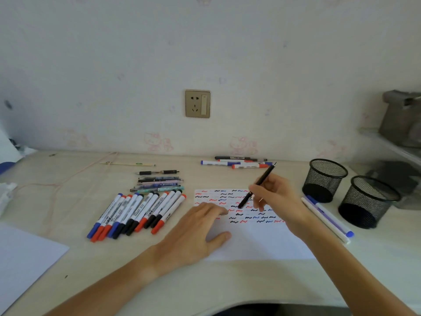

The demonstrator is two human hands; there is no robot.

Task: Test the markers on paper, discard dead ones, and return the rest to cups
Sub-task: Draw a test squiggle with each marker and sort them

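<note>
Right hand [276,196] grips a slim black pen [257,185] between thumb and fingers, barrel tilted up toward the back right, tip down on the white sheet of paper [257,240]. Upper half of the sheet carries rows of short red, blue and black squiggles; lower half bare. Left hand [196,233] lies flat, fingers straight and relaxed, pressing on the sheet's left edge, thumb spread out onto the paper. To the left of the sheet, a fanned row of white-barrelled markers with blue, red and black caps [136,215] lies side by side on the pale desk [205,283]. Behind that row, a small stack of thin patterned pens [159,184], with one black pen [159,172] lying apart just beyond it. At the back edge near the wall, a small cluster of markers [237,162]. Right of the sheet, two white pens with blue ends [328,218] lie parallel, just beside two black wire-mesh cups [324,179], both upright; cannot tell whether either holds anything. A second white sheet [25,256] sits at the near left. Gold-coloured wall socket [197,103] on the wall behind.
</note>
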